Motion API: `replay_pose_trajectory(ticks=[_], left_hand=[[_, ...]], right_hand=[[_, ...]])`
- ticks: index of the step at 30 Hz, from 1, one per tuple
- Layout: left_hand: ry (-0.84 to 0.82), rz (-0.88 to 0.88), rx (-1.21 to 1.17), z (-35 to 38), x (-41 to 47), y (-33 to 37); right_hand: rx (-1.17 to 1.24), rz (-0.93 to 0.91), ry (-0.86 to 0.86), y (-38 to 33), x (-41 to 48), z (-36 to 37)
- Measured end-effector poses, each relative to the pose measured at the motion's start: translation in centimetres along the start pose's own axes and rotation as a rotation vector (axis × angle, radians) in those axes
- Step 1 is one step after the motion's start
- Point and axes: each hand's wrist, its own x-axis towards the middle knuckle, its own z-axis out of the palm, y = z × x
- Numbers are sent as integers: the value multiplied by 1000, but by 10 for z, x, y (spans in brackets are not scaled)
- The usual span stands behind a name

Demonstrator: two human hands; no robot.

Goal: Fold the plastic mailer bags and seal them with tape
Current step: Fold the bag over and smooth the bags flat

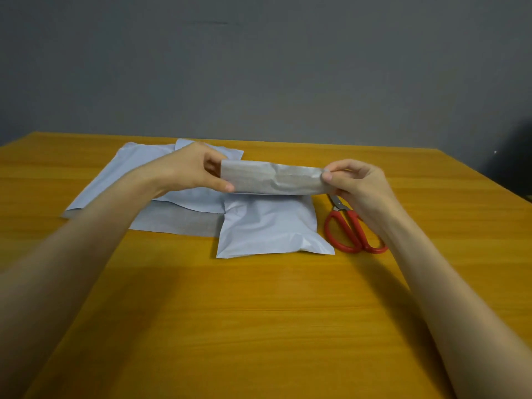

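Observation:
A white plastic mailer bag (pixel 270 226) lies in the middle of the wooden table, its grey top flap (pixel 273 178) lifted and bent toward me. My left hand (pixel 193 168) pinches the flap's left end. The flap's right end is pinched by thumb and fingers of my right hand (pixel 357 182). Both hands hold the flap taut above the bag. Several more flat white mailer bags (pixel 129 174) lie spread under and behind my left hand. No tape roll shows in view.
Red-handled scissors (pixel 349 226) lie right of the bag, partly under my right wrist. The orange wooden table (pixel 259 312) runs back to a grey wall. A dark shape (pixel 515 156) stands past the table's far right corner.

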Motion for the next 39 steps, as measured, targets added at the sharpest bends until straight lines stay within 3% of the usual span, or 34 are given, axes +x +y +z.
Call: replay_pose_trajectory(ticks=[8,14,19,21,27,31,39], left_hand=[[353,-66,-132,14,-25,-9],[336,-158,-295,27,-36,-12],[294,-328,-810,38,-43,-6],[315,-377,-890,41,-44,-5],[297,-390,-815,49,-51,-9],[280,-361,-745,50,-54,-12],[276,-316,-710,52,-60,-9]], right_hand=[[-94,42,-54,-11,-4,-3],[-234,105,-27,-22,-13,1],[-221,129,-88,-24,-20,1],[-214,161,-106,-26,-22,1],[-77,237,-149,-27,-33,-3],[52,276,-76,-23,-37,0],[74,388,-3,-17,-40,8]])
